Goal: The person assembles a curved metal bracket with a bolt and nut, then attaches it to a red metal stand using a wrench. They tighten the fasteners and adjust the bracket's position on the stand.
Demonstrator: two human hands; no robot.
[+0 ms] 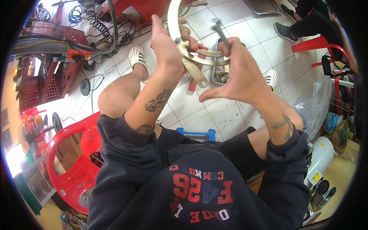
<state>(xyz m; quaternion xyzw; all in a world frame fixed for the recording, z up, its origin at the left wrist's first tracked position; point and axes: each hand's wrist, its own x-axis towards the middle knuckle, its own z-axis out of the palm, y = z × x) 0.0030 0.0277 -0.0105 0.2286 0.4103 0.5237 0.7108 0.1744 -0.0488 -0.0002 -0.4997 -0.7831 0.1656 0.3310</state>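
A shiny curved metal bracket (174,19), with ring-like arms and a flat tab with a hole, is up in front of me. My left hand (168,48) grips it near its joint, fingers curled behind and thumb pointing up. At the bracket's right side, my right hand (239,74) has its thumb spread away. A dark wrench (221,34) is held between that hand's fingers, its far end blurred. The bracket's curved arms reach up to the right hand's fingers; whether they touch, I cannot tell.
Below the hands, a tray (220,78) with small metal parts and a red bar (192,85) lie on the tiled floor. A blue stool (196,134) stands between my legs. Red chair (73,168) at left; cables (126,32) at upper left. Another person's shoe (285,32) shows at upper right.
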